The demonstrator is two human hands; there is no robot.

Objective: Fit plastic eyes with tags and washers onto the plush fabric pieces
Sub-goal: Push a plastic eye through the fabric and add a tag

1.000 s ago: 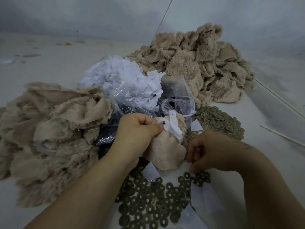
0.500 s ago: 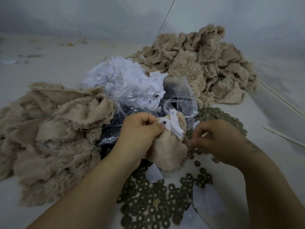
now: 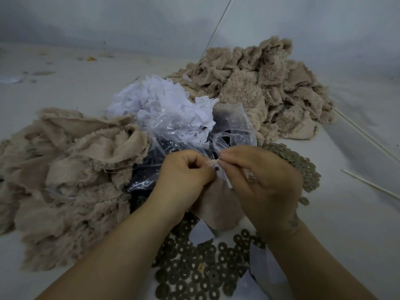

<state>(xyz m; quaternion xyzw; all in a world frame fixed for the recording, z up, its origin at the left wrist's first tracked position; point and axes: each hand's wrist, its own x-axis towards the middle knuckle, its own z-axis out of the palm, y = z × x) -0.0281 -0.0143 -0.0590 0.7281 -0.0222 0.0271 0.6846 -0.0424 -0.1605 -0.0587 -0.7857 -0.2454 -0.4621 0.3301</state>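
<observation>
The left hand [image 3: 184,176] pinches the plush piece [image 3: 216,204] by the black eye [image 3: 216,168]; the right hand [image 3: 259,180] pinches just beside it, its catch hidden

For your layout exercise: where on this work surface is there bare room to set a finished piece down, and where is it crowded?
Bare: the surface right of the washers, around the thin stick; also the far left behind the left fabric pile. Crowded: the middle, where both hands, the plastic bag and the rear fabric pile sit.
</observation>
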